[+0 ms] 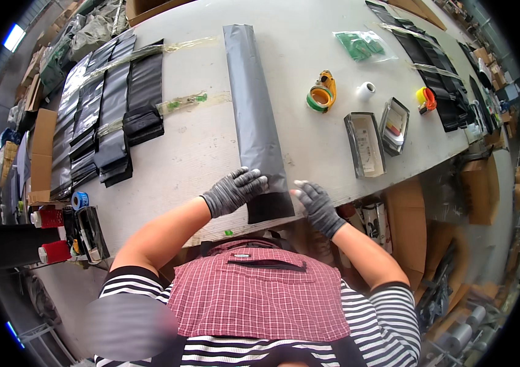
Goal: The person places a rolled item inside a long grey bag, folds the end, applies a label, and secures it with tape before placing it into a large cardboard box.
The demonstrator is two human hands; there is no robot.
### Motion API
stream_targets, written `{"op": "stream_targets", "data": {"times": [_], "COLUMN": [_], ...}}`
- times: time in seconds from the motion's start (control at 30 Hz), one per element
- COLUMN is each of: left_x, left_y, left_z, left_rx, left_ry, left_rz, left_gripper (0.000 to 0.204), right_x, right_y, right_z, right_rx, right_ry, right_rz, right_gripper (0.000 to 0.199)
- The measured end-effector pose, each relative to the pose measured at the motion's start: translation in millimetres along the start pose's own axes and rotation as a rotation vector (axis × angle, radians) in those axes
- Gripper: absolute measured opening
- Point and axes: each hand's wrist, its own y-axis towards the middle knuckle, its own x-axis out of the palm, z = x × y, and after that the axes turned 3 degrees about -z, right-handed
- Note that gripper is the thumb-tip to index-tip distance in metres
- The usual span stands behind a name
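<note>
A long grey plastic bag [254, 104] lies flat on the white table, pointing away from me. Its near end shows a black strip [271, 207] close to the table's front edge. My left hand [235, 191], in a grey glove with pale fingertips, lies on the bag's left side near that end, fingers stretched out. To the right of the bag, my right hand [317, 207] is gloved the same way. Its fingers are extended toward the bag's edge and hold nothing that I can see.
Stacks of black and grey bags [113, 98] lie at the left under clear tape strips. On the right are a yellow tape dispenser [323, 95], a white roll [366, 91], two small open boxes [365, 145], an orange-yellow tape dispenser [426, 100] and a packet of green pieces [361, 46].
</note>
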Motion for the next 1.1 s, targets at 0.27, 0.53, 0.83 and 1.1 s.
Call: {"op": "stream_targets", "data": {"times": [0.27, 0.53, 0.83, 1.1], "left_x": [1, 42, 31, -26], "left_y": [3, -11, -6, 117], "left_z": [17, 69, 56, 57], "left_rx": [-0.418, -1.475, -1.356, -1.033], "left_ry": [-0.594, -1.435, -0.659, -0.312], "left_rz": [0.26, 0.486, 0.114, -0.119], "left_gripper": [0.028, 0.033, 0.029, 0.083], "right_x": [20, 57, 44, -45], "right_y": [41, 38, 54, -12], "right_z": [4, -15, 2, 121], "right_rx": [0.168, 0.816, 0.82, 0.598], "right_ry": [0.779, 0.823, 0.372, 0.428], "right_rz": [0.045, -0.145, -0.279, 0.277], "right_gripper": [0.01, 0.029, 0.038, 0.011]}}
